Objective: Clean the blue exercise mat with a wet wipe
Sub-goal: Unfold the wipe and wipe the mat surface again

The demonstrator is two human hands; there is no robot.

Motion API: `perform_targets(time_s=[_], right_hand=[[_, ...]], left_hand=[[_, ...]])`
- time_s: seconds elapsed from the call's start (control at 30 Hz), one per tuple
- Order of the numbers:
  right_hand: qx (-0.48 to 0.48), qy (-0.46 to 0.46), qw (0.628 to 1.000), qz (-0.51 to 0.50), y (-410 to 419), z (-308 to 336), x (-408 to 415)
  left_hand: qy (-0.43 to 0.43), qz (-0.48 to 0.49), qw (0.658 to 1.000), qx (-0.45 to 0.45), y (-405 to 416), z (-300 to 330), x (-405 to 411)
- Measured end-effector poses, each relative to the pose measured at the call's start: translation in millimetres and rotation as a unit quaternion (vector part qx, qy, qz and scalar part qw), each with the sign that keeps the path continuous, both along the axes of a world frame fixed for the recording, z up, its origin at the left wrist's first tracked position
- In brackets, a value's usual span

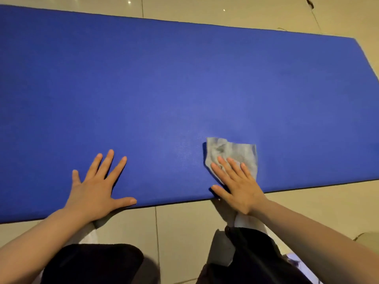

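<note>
A large blue exercise mat (164, 83) lies flat on the floor and fills most of the view. A greyish, crumpled wet wipe (231, 150) lies on it near the front edge, right of centre. My right hand (235, 185) presses flat on the wipe's near part with straight fingers, the thumb at the mat's front edge. My left hand (98, 187) rests flat on the mat's front edge with fingers spread, about a hand's width left of the wipe.
Beige floor tiles (180, 224) surround the mat. My knees in dark clothing (92, 263) are on the tiles just in front of the mat. A small whitish object (293, 259) shows at the lower right beside my right forearm.
</note>
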State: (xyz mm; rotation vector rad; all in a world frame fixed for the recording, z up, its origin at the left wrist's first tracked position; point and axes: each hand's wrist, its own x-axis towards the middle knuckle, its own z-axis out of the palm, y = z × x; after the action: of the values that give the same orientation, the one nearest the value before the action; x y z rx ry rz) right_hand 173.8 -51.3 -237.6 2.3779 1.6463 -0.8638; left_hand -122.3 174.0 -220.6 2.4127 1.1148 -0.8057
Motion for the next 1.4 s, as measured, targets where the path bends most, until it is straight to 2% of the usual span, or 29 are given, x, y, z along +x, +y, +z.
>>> perform_targets(time_s=[0.1, 0.17, 0.23, 0.3, 0.37, 0.47, 0.53, 0.6, 0.67, 0.73, 0.8, 0.93, 1.07, 1.23, 1.3, 1.4], right_hand=[[-0.044, 0.002, 0.983, -0.179, 1, 9, 24], [-0.05, 0.018, 0.971, -0.235, 15, 13, 11], [-0.036, 0.053, 0.983, -0.17, 29, 13, -22], [-0.022, 0.088, 0.996, -0.022, 43, 12, -61], [-0.016, 0.098, 0.991, 0.087, 56, 10, -84], [-0.024, 0.074, 0.982, 0.175, 65, 10, -80], [-0.036, 0.051, 0.983, 0.174, 63, 7, -55], [-0.033, 0.028, 0.997, 0.07, 56, 7, -21], [-0.042, 0.009, 0.995, -0.094, 44, 10, 21], [-0.067, 0.017, 0.967, -0.243, 28, 22, 61], [-0.094, 0.019, 0.945, -0.312, 18, 31, 83], [-0.112, -0.025, 0.964, -0.239, 39, 21, 48], [-0.091, 0.014, 0.993, -0.069, 77, 22, 2], [-0.082, 0.081, 0.978, 0.173, 109, 31, -31], [-0.071, 0.106, 0.98, 0.155, 108, 26, -12], [-0.043, 0.126, 0.99, -0.049, 93, 20, 52]], left_hand=[[0.034, -0.011, 0.999, -0.002, -1, 3, 6], [0.058, -0.018, 0.998, 0.003, -2, 4, 9], [0.059, -0.007, 0.998, 0.003, -3, 5, 13], [0.047, 0.02, 0.999, 0.004, -5, 6, 18], [0.034, 0.043, 0.998, 0.005, -6, 8, 25], [0.023, 0.051, 0.998, -0.005, -7, 11, 29], [0.021, 0.049, 0.999, -0.009, -8, 11, 29], [0.025, 0.046, 0.999, -0.011, -7, 12, 28], [0.032, 0.038, 0.999, -0.011, -8, 12, 29], [0.036, 0.03, 0.999, -0.005, -8, 12, 29], [0.037, 0.024, 0.999, 0.003, -6, 12, 30], [0.049, 0.017, 0.999, 0.01, -2, 12, 37], [0.059, 0.016, 0.998, 0.008, 0, 14, 41], [0.086, -0.008, 0.996, 0.019, 4, 16, 46], [0.093, -0.011, 0.995, 0.013, 6, 17, 49], [0.109, -0.019, 0.994, 0.013, 7, 17, 50]])
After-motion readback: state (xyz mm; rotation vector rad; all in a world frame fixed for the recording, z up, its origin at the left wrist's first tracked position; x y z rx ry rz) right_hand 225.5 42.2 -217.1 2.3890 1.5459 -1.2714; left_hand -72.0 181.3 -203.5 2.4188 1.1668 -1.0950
